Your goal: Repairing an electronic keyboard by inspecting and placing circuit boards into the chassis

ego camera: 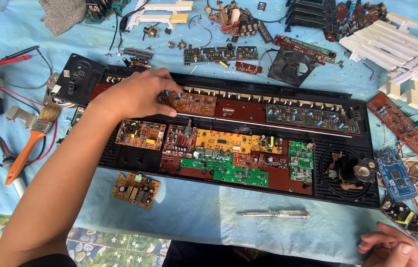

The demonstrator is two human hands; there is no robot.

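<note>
Brown circuit board point(189, 102), blue components, lying flat on upper row of black keyboard chassis point(120, 158), apparently loose.

Your left arm stretches far forward and to the right, left hand point(137, 94) palm down, fingers curled with tips pressing downward; your right hand point(392, 245) rests low near you, fingers loosely bent, holding nothing

A brown board point(189, 103) is pinched by the left hand point(137, 94) over the black case point(347, 190); below the grip, more boards are laid. The right hand point(392, 247) is rested apart.
</note>
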